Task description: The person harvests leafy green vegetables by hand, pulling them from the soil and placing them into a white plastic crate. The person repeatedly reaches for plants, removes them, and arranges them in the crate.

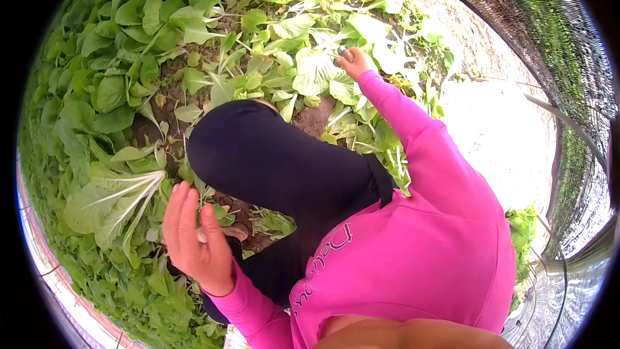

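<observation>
My left hand [197, 242] is raised beside my bent knee, fingers stretched out and thumb apart, with nothing in it. Just beyond its fingertips a leafy green plant with white stalks [123, 197] lies on its side, its pale stem end toward the hand. My right hand [357, 63] reaches out over the loose leaves, fingers curled. A small greyish thing [341, 52] shows at those fingers; its kind cannot be made out. Right beside that hand spreads a broad pale-veined leaf [314, 71].
Dense leafy greens [84, 129] grow along the left. Plucked leaves [278, 45] cover the brown soil [311, 119] ahead of my dark-trousered leg [271, 161]. A dark mesh net [549, 32] hangs at the right, beside a brightly lit strip of ground [497, 123].
</observation>
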Tool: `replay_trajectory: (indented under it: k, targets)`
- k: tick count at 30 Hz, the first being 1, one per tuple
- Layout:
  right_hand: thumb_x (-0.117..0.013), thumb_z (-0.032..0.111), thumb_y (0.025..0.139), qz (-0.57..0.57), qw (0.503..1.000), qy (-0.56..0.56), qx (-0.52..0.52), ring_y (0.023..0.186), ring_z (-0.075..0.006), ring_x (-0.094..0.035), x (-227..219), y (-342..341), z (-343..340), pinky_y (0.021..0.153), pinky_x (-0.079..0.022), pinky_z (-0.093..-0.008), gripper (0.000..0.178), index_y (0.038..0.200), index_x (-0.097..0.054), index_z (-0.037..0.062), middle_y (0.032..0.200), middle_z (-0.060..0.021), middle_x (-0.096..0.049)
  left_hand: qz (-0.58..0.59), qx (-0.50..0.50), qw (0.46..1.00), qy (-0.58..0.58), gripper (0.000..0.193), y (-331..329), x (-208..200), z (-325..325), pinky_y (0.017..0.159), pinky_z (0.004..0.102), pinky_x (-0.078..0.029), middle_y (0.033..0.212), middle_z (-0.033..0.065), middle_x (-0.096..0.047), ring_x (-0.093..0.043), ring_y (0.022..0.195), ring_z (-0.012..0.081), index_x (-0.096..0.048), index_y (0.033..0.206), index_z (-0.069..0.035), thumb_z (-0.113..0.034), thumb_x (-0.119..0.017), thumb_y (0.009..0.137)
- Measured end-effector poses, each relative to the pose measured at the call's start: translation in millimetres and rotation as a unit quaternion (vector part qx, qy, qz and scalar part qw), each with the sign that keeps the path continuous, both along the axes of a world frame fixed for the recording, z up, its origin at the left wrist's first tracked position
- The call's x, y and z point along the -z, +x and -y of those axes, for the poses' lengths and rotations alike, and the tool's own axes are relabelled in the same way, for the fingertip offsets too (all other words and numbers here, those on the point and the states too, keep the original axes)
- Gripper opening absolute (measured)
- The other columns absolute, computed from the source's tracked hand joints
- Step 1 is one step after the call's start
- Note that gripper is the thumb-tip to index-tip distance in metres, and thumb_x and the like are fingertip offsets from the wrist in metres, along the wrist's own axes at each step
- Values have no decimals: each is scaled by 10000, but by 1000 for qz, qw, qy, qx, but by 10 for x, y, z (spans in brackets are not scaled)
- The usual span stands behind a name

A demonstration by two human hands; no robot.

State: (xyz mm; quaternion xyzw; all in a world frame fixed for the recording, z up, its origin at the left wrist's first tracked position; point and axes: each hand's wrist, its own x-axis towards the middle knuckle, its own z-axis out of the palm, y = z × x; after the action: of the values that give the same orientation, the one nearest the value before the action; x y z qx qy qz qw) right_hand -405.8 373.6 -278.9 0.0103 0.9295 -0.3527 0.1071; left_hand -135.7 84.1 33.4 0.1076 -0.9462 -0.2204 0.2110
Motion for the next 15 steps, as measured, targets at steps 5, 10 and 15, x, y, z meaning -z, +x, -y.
replay_trajectory:
  k: [5,10,15]
  targets:
    - [-572,365,864,-20,996,10,91,767,-279,-633,452,-571,-458,734,-475,-371,402,939,-623,-27,813,-177,-652,-5,241,969,-55,208,-933,75,-515,878,406,-453,1054,88,-627,-585,1005,274,-650,994,-85,-156,-648,798]
    - [-522,401,861,-7,986,136,92,881,-353,-614,453,-1248,-378,791,-460,-439,405,910,-623,12,922,-216,-633,62,269,961,-32,230,-1330,322,-594,876,397,-451,1052,75,-624,-583,1001,261,-642,1007,-82,-160,-650,791]
    - [-437,433,904,88,944,300,111,1011,-302,-601,330,-1895,-379,859,-456,-431,394,1047,-605,107,1051,-144,-637,167,266,949,-5,212,-1494,457,-546,859,398,-459,1039,77,-631,-594,991,265,-647,987,-56,-159,-645,802]
